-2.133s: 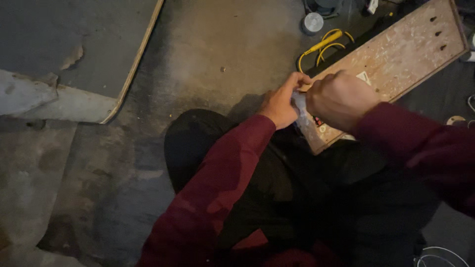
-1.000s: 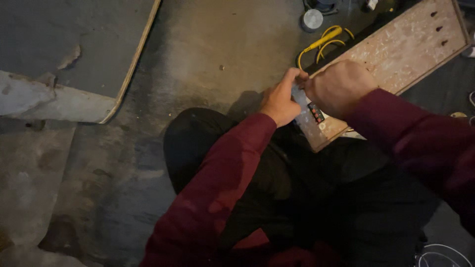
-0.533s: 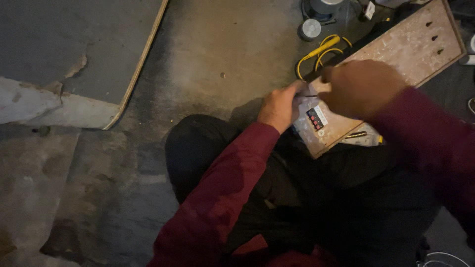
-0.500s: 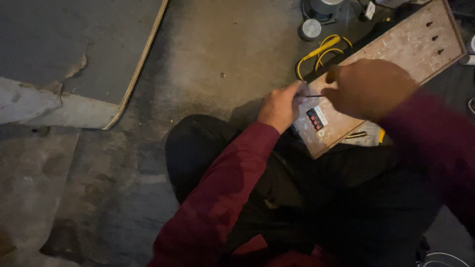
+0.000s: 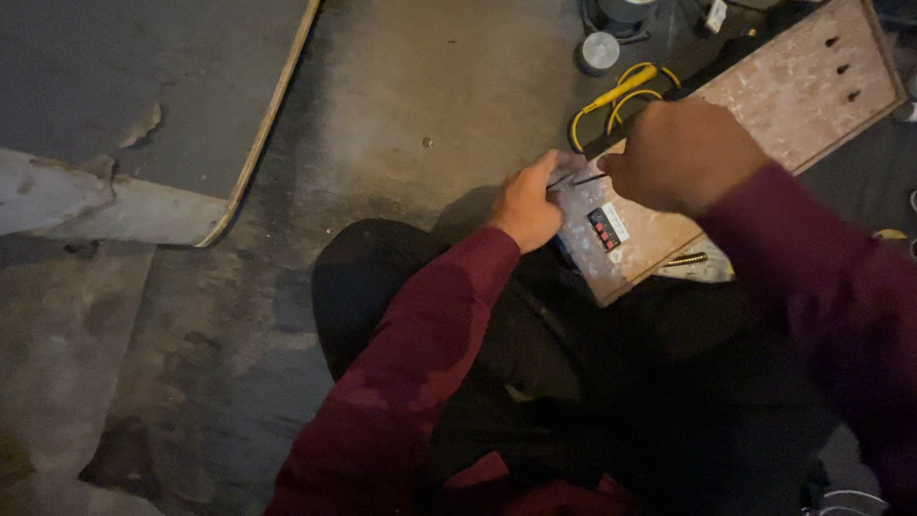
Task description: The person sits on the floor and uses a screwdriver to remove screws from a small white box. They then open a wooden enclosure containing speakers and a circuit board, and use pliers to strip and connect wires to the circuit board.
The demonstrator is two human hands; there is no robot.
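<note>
The left hand (image 5: pixel 527 203) is curled, its fingertips pinching the near corner of a small pale rectangular device with a dark panel of red marks (image 5: pixel 594 222). A thin dark wire or rod (image 5: pixel 585 179) runs from those fingertips toward 3 o'clock into the right hand (image 5: pixel 680 155), which is clenched in a fist around its far end; what else that fist holds cannot be told. The device lies on the near end of a long, speckled, pinkish-brown flat board with small holes at its far end (image 5: pixel 783 96). The board stretches toward 1 o'clock, its lower corner resting over the person's dark-trousered lap (image 5: pixel 611 382).

At 12 o'clock of the hands a looped yellow cable (image 5: pixel 621 96) lies on the floor against the board's upper edge. Further out sits a small round grey cap (image 5: pixel 600 50), and beside it a dark round container (image 5: pixel 626 11) cut by the frame; its contents are not visible.

The rough, stained grey concrete floor (image 5: pixel 401 105) lies open toward 9 and 10 o'clock, as far as a large flat grey sheet with a pale wooden edge (image 5: pixel 134 105).
</note>
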